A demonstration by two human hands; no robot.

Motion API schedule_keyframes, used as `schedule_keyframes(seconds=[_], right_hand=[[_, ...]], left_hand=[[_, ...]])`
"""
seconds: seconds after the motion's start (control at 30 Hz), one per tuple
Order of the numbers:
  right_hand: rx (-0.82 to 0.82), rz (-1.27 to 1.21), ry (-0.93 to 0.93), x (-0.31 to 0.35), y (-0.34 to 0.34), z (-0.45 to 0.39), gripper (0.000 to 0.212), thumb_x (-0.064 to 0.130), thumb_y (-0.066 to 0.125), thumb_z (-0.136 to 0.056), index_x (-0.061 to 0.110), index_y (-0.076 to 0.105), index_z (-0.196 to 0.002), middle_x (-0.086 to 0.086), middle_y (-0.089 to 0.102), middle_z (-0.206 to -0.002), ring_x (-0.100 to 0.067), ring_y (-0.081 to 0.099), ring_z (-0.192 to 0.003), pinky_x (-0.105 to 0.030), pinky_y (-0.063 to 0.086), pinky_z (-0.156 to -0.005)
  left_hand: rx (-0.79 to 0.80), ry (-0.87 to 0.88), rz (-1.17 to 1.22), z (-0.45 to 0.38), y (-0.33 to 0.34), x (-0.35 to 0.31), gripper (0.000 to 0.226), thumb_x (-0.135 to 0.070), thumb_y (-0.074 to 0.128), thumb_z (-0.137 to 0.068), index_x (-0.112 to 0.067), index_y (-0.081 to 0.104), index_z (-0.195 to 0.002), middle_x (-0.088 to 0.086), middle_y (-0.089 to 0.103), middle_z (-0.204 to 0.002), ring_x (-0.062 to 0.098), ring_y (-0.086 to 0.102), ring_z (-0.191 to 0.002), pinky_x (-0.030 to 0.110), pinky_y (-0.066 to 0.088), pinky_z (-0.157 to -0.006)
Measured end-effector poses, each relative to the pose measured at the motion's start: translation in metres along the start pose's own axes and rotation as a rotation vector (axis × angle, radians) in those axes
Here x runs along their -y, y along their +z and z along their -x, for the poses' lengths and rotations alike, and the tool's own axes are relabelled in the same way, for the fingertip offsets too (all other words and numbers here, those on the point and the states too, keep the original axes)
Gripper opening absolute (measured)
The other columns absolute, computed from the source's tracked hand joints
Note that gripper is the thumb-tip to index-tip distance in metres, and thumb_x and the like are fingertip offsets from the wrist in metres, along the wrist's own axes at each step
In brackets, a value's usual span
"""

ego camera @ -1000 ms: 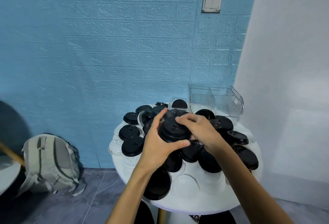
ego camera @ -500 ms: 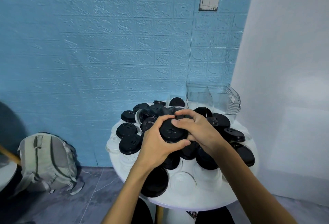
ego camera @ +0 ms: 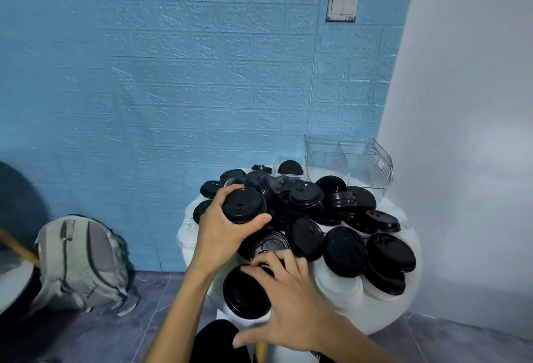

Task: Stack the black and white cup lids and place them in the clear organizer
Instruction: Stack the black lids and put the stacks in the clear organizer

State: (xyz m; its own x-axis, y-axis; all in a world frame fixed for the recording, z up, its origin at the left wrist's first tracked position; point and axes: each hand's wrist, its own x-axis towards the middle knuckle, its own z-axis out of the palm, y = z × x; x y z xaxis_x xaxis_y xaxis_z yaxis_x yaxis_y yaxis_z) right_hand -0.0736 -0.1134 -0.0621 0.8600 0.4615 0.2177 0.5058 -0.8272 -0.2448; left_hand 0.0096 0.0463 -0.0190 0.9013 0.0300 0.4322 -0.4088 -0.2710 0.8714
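Note:
Several loose black cup lids (ego camera: 344, 247) cover a small round white table (ego camera: 401, 308), with white lids (ego camera: 337, 283) lying beneath and between them. My left hand (ego camera: 223, 228) grips a short stack of black lids (ego camera: 243, 205) above the table's left side. My right hand (ego camera: 288, 299) reaches down at the table's near edge, its fingertips touching a large black lid (ego camera: 245, 292) there. The clear organizer (ego camera: 350, 165) stands at the back right of the table, its two visible compartments without lids.
A small clear box (ego camera: 288, 166) holding one black lid sits left of the organizer. A grey backpack (ego camera: 80, 261) leans against the blue brick wall on the floor to the left. A white wall runs close along the table's right side.
My right hand has left the stack and dropped to the black lid at the near edge. My left hand keeps the stack, now held alone. The view has shifted closer.

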Motion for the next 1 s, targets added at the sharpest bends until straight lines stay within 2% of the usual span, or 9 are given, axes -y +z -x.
schedule_keyframes(seconds=[0.13, 0.3, 0.43, 0.63, 0.7, 0.77, 0.83, 0.9, 1.0], right_hand=[[-0.035, 0.044, -0.018, -0.003, 0.009, -0.004, 0.106, 0.093, 0.059, -0.06, 0.039, 0.035, -0.148, 0.016, 0.027, -0.139, -0.012, 0.02, -0.128, -0.029, 0.017, -0.105], [-0.064, 0.06, -0.002, -0.004, 0.01, -0.006, 0.093, 0.092, 0.053, -0.066, 0.043, 0.042, -0.145, 0.017, 0.03, -0.136, -0.014, 0.023, -0.126, -0.035, 0.023, -0.108], [-0.235, 0.093, -0.025, -0.007, 0.02, -0.006, 0.074, 0.091, 0.049, -0.069, 0.043, 0.063, -0.124, 0.019, 0.043, -0.121, -0.013, 0.034, -0.114, -0.034, 0.04, -0.091], [-0.408, 0.095, -0.073, -0.01, 0.023, -0.002, 0.049, 0.079, 0.061, -0.07, 0.044, 0.076, -0.101, 0.025, 0.047, -0.113, -0.01, 0.04, -0.106, -0.028, 0.043, -0.078], [-0.441, 0.03, -0.064, -0.01, 0.023, -0.002, 0.043, 0.075, 0.064, -0.073, 0.044, 0.076, -0.1, 0.026, 0.049, -0.112, -0.009, 0.039, -0.106, -0.029, 0.043, -0.081], [-0.445, -0.092, -0.014, -0.01, 0.02, 0.0, 0.043, 0.074, 0.065, -0.075, 0.044, 0.075, -0.104, 0.029, 0.049, -0.113, -0.004, 0.037, -0.108, -0.029, 0.033, -0.09], [-0.394, -0.242, 0.074, -0.011, 0.012, 0.001, 0.045, 0.077, 0.064, -0.075, 0.047, 0.074, -0.108, 0.032, 0.049, -0.117, 0.001, 0.034, -0.112, -0.022, 0.025, -0.095], [-0.363, -0.381, 0.152, -0.012, 0.005, 0.002, 0.044, 0.076, 0.066, -0.073, 0.05, 0.074, -0.107, 0.029, 0.05, -0.119, -0.002, 0.036, -0.115, -0.02, 0.025, -0.099], [-0.441, -0.555, 0.218, -0.014, -0.006, -0.001, 0.036, 0.071, 0.071, -0.069, 0.051, 0.076, -0.099, 0.021, 0.058, -0.114, -0.004, 0.044, -0.111, -0.021, 0.032, -0.097]], left_hand=[[0.005, -0.009, 0.008, 0.002, -0.001, -0.001, 0.081, -0.057, 0.089, -0.049, -0.037, 0.061, -0.122, -0.029, 0.071, -0.104, -0.005, 0.068, -0.1, 0.019, 0.052, -0.09], [0.005, -0.008, 0.002, 0.002, -0.003, 0.001, 0.071, -0.032, 0.098, -0.061, -0.035, 0.062, -0.122, -0.029, 0.071, -0.104, -0.005, 0.068, -0.099, 0.018, 0.052, -0.09], [-0.01, 0.003, 0.012, 0.002, -0.004, 0.001, 0.07, -0.028, 0.098, -0.062, -0.033, 0.062, -0.122, -0.03, 0.07, -0.103, -0.006, 0.068, -0.099, 0.012, 0.051, -0.089], [-0.017, 0.012, 0.01, 0.002, -0.004, 0.001, 0.069, -0.028, 0.097, -0.062, -0.033, 0.062, -0.122, -0.031, 0.069, -0.104, -0.006, 0.067, -0.099, 0.008, 0.049, -0.086], [-0.02, 0.012, 0.011, 0.002, -0.004, 0.001, 0.069, -0.028, 0.097, -0.062, -0.032, 0.062, -0.122, -0.03, 0.07, -0.104, -0.005, 0.067, -0.1, 0.008, 0.049, -0.086], [-0.023, 0.009, 0.01, 0.002, -0.004, 0.0, 0.068, -0.027, 0.097, -0.063, -0.033, 0.062, -0.121, -0.03, 0.069, -0.104, -0.005, 0.067, -0.099, 0.008, 0.048, -0.086], [-0.028, 0.015, 0.009, 0.002, -0.004, 0.0, 0.068, -0.027, 0.097, -0.063, -0.033, 0.062, -0.121, -0.03, 0.069, -0.103, -0.005, 0.067, -0.099, 0.006, 0.048, -0.084], [-0.034, 0.015, 0.019, 0.002, -0.004, 0.0, 0.068, -0.027, 0.097, -0.063, -0.032, 0.062, -0.122, -0.029, 0.07, -0.103, -0.004, 0.068, -0.099, 0.007, 0.048, -0.084], [-0.055, 0.006, 0.039, 0.0, -0.005, 0.001, 0.069, -0.024, 0.097, -0.063, -0.031, 0.062, -0.122, -0.026, 0.072, -0.102, -0.004, 0.068, -0.097, 0.007, 0.049, -0.084]])
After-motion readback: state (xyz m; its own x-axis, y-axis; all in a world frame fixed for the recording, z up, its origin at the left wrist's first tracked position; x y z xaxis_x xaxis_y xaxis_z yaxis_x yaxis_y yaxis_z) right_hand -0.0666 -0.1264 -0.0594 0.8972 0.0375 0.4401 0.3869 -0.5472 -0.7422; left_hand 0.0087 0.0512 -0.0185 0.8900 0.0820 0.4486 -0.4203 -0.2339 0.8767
